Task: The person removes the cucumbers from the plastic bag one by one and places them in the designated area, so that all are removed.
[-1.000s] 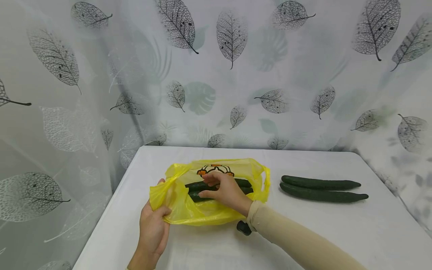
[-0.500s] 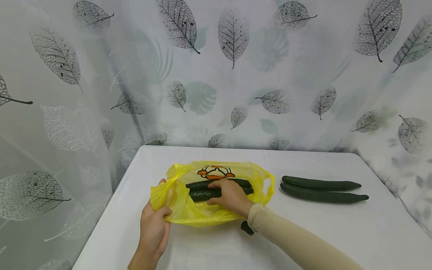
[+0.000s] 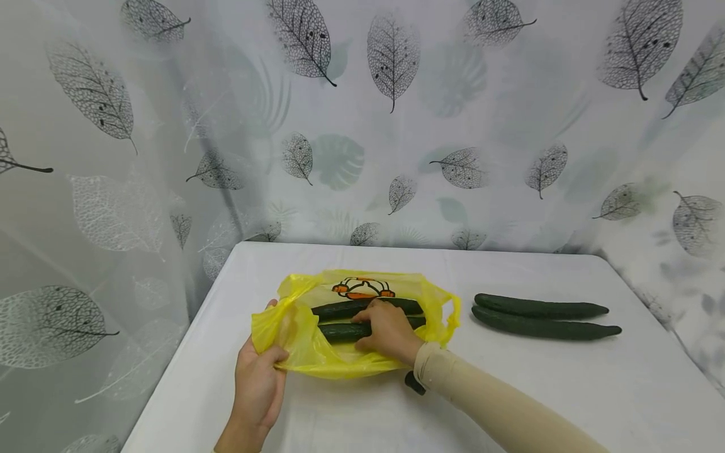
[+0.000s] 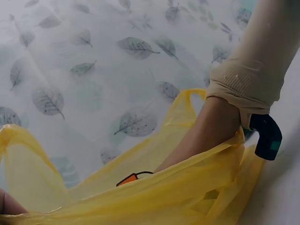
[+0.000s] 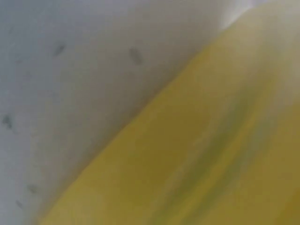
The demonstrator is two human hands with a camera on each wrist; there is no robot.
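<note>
Nearest you, your left hand (image 3: 257, 384) pinches the near-left rim of the yellow plastic bag (image 3: 306, 349), thumb on top of the film and fingers curled under it, lifting that edge off the white table (image 3: 566, 390). The left wrist view shows the same rim stretched close to the lens, with a fingertip just showing at the lower left corner.

Just beyond, your right hand (image 3: 387, 330) is inside the bag's mouth, entering from the right. Its fingers are bent down over the near cucumber in the bag (image 3: 340, 331) and its thumb lies on the near side, so it is gripping that cucumber. A second cucumber in the bag (image 3: 340, 309) lies touching it on the far side, parallel, and your fingertips reach about to the line where the two meet. The beige sleeve (image 3: 487, 402) covers your forearm up to the wrist, and a small black device (image 3: 412, 382) sits under the cuff. The right wrist view shows only blurred yellow film and pale surface.

Further right, well apart from the bag, two loose cucumbers (image 3: 544, 318) lie side by side on the table, touching along their length. Behind the table hangs a leaf-print curtain (image 3: 391, 126).
</note>
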